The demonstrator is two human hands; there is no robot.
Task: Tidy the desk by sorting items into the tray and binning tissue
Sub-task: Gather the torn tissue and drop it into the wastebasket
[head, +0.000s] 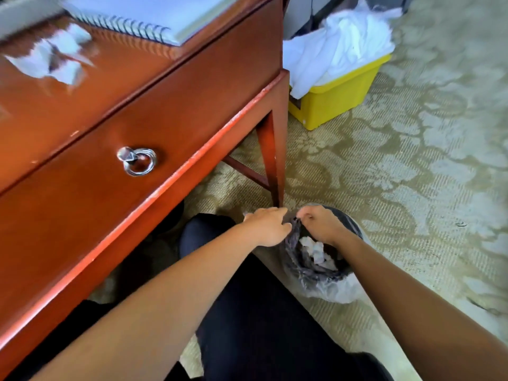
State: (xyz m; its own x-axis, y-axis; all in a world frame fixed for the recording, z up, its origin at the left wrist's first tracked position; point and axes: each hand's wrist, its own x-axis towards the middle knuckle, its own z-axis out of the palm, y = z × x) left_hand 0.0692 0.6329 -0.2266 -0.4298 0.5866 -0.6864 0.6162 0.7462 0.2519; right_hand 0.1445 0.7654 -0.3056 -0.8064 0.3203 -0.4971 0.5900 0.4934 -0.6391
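Both forearms reach down past a lap in dark trousers to a small bin (347,217) on the patterned carpet (412,166), just beside the foot of the front right leg of the desk (170,111).

Left hand (268,226): fingers bent onto a gathered fold of the dark bin liner (301,266) at the rim nearest that leg, apparently pinching it. Right hand (320,225): fingers curled tight on the same fold from the other side. Neither hand holds tissue.

Binned tissue (316,250) lies as white wads low inside the liner. Loose tissue (52,56), blurred, lies on the desk top near its front edge, well left of the spiral notebook (143,15), which sits toward the right end. No tray is in view. Beyond the desk's right end a yellow box (338,97) holds white cloth (343,45). A ring pull (137,160) hangs on the drawer front.

Step in hand, as judged: opening or straightening the liner mouth so the bin can take more. To do it well, draw the fold outward and over the rim rather than upward, so that the light bin neither lifts nor tips and the wads do not spill. Then spread the hands apart along the rim until the mouth gapes evenly. Binning looks partly done, since the tissue on the desk is not yet collected.
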